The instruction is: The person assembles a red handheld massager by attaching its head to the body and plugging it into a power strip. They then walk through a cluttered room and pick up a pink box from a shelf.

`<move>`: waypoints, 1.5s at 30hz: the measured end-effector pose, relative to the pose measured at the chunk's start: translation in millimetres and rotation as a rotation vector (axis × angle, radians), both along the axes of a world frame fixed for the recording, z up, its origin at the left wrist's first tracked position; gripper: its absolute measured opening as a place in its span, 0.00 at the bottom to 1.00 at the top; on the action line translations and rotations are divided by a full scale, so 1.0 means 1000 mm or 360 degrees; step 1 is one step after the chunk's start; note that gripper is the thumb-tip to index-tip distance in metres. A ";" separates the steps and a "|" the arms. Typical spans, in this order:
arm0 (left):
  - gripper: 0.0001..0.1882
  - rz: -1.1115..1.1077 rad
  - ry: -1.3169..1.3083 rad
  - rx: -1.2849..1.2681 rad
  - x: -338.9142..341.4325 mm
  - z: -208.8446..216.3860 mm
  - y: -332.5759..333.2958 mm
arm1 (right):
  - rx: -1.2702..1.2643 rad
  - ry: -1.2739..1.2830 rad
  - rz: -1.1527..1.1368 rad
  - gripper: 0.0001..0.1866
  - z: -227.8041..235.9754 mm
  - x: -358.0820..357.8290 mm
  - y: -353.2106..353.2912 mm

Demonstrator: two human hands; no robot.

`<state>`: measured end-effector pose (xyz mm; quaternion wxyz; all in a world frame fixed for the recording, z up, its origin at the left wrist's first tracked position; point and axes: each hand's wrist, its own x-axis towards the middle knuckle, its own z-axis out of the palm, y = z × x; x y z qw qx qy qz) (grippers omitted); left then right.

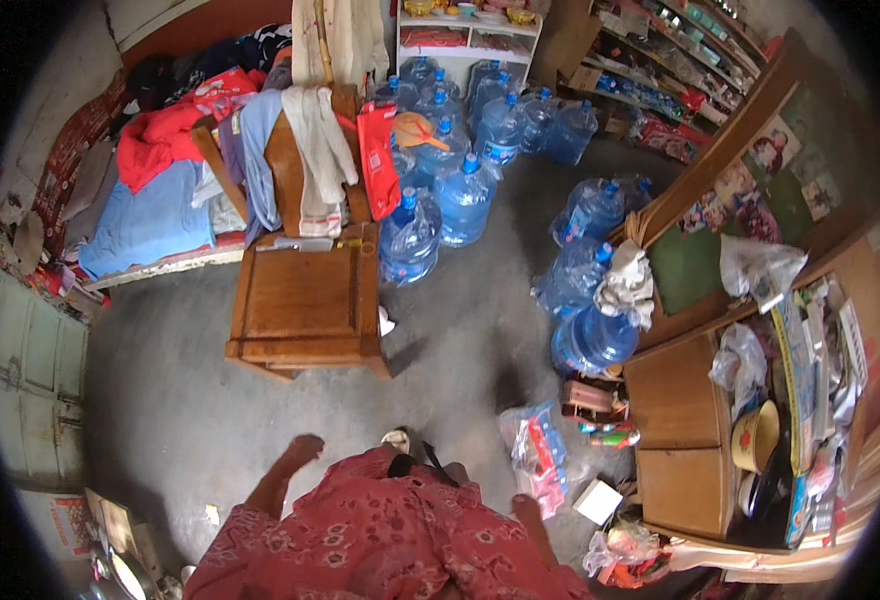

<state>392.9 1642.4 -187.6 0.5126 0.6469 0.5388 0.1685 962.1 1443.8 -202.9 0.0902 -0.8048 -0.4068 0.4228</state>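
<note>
My left hand [305, 449] hangs out from my side over the grey floor, with its fingers loosely apart. Nothing shows in it, and it touches nothing. Ahead of it stands a brown wooden chair [305, 300], with clothes draped over its back and a red bag [378, 160] hanging there. A long thin object lies at the rear of the seat. My right hand [526, 507] is low beside my red patterned shirt [390, 530]; its fingers are largely hidden. Closest to it on the floor is a pink and blue plastic package [538, 455].
Several large blue water bottles [465, 205] stand behind the chair, and more [595, 340] stand at the right. A wooden cabinet [680, 490] with a yellow pot [755, 437] stands near right. A white box [597, 501] is on the floor. Far left is a bed with blue cloth [150, 225].
</note>
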 end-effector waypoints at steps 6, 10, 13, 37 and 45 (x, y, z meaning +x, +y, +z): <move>0.14 0.0631 0.0132 -0.0228 0.111 0.068 0.195 | 0.0104 -0.0019 0.0212 0.11 -0.037 0.018 0.033; 0.10 0.0377 -0.0064 -0.0113 0.170 0.047 0.252 | 0.0244 -0.0123 0.0206 0.12 -0.048 0.079 0.088; 0.09 -0.0015 0.0192 -0.0223 0.202 0.039 0.271 | 0.0298 -0.0216 0.0223 0.12 -0.067 0.132 0.144; 0.17 -0.0108 0.0312 -0.0685 0.387 0.033 0.664 | 0.0177 -0.0302 0.0295 0.11 0.053 0.334 0.651; 0.18 0.0364 -0.0192 -0.0350 0.516 0.044 0.904 | 0.0103 -0.0200 0.0037 0.13 0.015 0.347 0.719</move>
